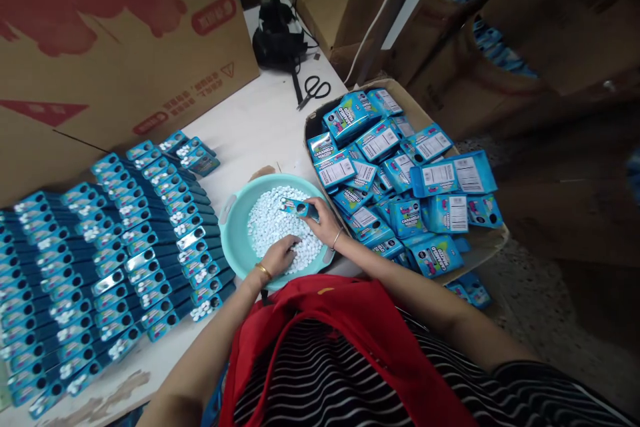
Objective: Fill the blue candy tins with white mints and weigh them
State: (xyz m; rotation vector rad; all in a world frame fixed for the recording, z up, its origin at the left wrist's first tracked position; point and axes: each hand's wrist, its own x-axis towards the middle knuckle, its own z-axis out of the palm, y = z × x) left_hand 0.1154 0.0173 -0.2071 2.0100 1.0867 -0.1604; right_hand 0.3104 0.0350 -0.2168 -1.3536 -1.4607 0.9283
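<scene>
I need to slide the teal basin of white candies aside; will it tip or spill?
The teal basin looks wide and shallow, so it probably slides without tipping. The white candies lie loose and heaped, so a jerk may scatter some. The left hand rests in them.

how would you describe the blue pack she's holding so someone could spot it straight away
Start at the round teal basin of small white candies in the middle of the white table. Over its right side, the right hand holds one narrow blue pack. Unlike the packs lined in rows to the left or heaped in the cardboard box on the right, it sits alone above the candies.
</scene>
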